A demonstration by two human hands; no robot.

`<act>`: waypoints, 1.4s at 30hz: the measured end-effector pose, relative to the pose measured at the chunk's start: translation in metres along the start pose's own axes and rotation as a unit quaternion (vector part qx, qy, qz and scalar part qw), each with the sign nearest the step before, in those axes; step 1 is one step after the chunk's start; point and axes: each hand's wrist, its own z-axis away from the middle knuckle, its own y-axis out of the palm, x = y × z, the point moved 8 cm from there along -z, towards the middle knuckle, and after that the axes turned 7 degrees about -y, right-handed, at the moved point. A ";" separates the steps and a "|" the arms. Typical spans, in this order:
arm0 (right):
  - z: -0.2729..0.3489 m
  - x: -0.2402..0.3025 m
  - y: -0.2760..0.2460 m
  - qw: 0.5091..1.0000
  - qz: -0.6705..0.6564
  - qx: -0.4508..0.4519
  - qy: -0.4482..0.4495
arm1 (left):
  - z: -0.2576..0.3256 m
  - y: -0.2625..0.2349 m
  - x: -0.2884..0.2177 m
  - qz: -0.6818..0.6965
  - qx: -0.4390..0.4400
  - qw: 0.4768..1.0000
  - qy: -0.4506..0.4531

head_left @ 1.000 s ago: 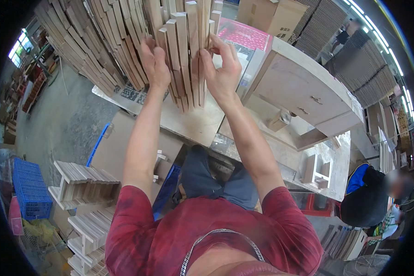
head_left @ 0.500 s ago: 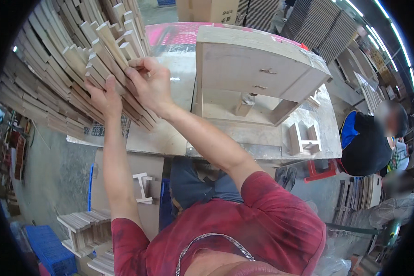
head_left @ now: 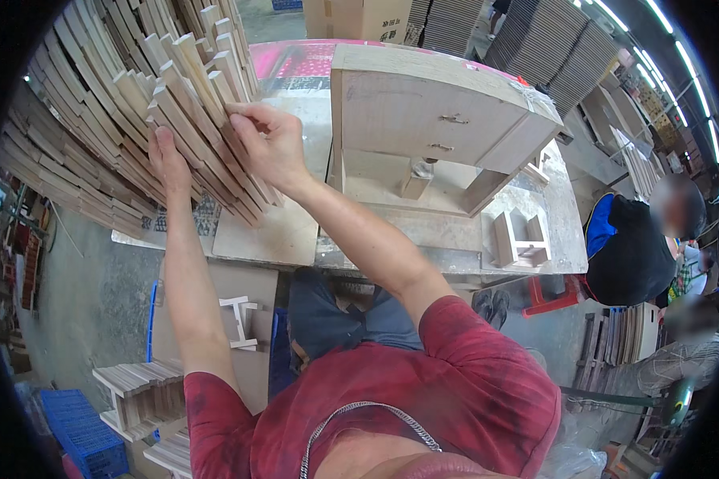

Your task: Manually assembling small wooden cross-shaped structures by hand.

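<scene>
A tall bundle of long wooden strips (head_left: 204,156) leans at the left of the worktable, ends toward me. My left hand (head_left: 170,164) lies against the near side of the strips, fingers stretched up along them and partly hidden. Across from it, my right hand (head_left: 273,148) has thumb and forefinger pinched at the edge of a strip on the bundle's right side. To the right stands a wooden cabinet (head_left: 407,104) with two small metal pulls and an open space below. A short wooden block (head_left: 417,180) sits inside that space.
On the worktable (head_left: 295,239), a small wooden frame (head_left: 522,239) rests near the right front edge. A similar frame (head_left: 240,323) lies on a board below. Stacked wooden pieces (head_left: 140,391) and a blue crate (head_left: 84,431) are at lower left. A seated person (head_left: 635,251) is at right.
My left hand has moved slightly left and down, its thumb now off the strips it lay over. The right hand has shifted a little right, keeping its pinch. The view has shifted slightly.
</scene>
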 end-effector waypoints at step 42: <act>-0.047 -0.047 0.054 0.999 -0.025 0.032 0.032 | 0.019 0.000 -0.086 -0.219 -0.104 0.967 0.083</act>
